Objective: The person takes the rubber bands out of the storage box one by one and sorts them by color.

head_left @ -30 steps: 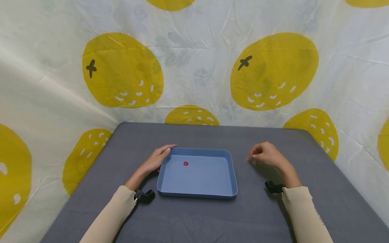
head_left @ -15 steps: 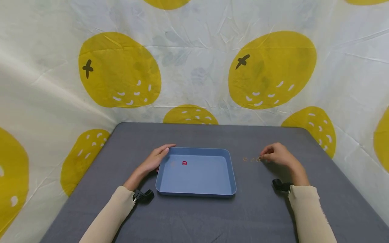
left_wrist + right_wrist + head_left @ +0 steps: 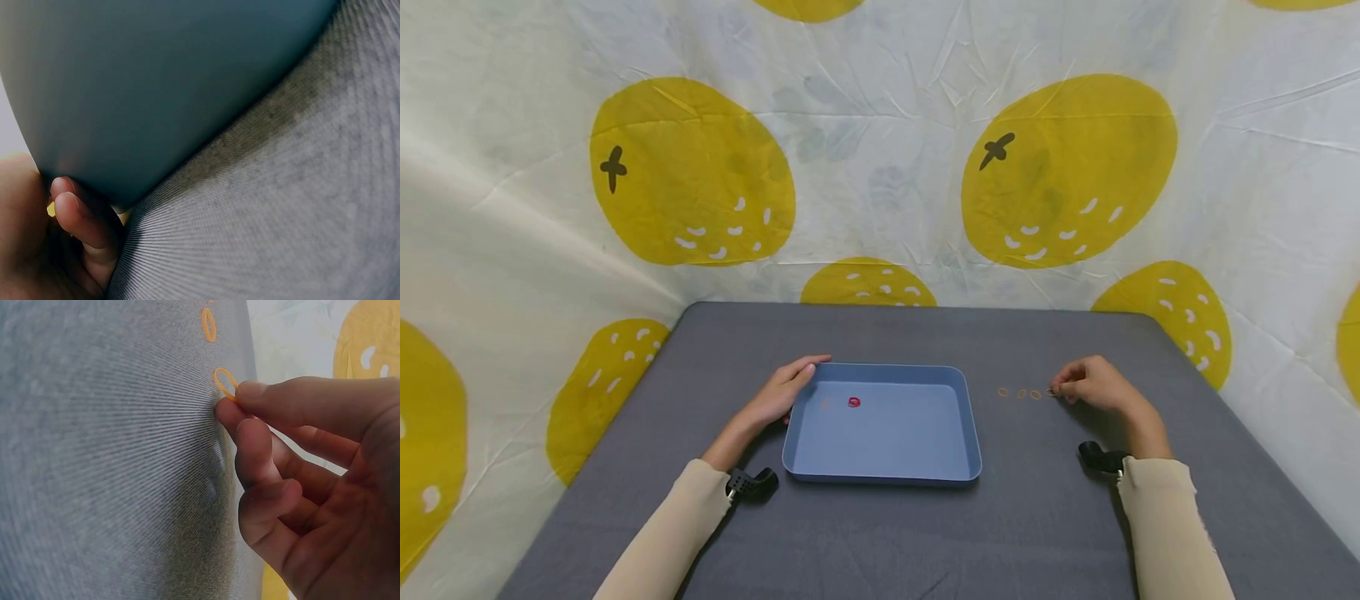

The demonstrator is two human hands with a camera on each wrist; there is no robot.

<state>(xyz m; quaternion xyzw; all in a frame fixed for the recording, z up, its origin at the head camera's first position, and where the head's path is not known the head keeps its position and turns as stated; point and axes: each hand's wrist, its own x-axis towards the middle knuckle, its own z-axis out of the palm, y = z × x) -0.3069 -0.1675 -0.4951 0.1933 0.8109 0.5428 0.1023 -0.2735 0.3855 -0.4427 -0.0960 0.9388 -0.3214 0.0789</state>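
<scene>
Toward the desk's [image 3: 1037,533] far right corner, right hand [image 3: 1097,387] pinched an orange band [image 3: 219,386] — too slack, it might spring loose — left hand [image 3: 781,393] gripping the tray [image 3: 895,446].

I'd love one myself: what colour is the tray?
The tray is a muted blue, clearest in the head view.

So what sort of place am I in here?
Perhaps a makeshift recording booth: fruit-patterned cloth hangs behind and beside a grey table, which bears a blue tray, and a black device sits on each wrist.
</scene>
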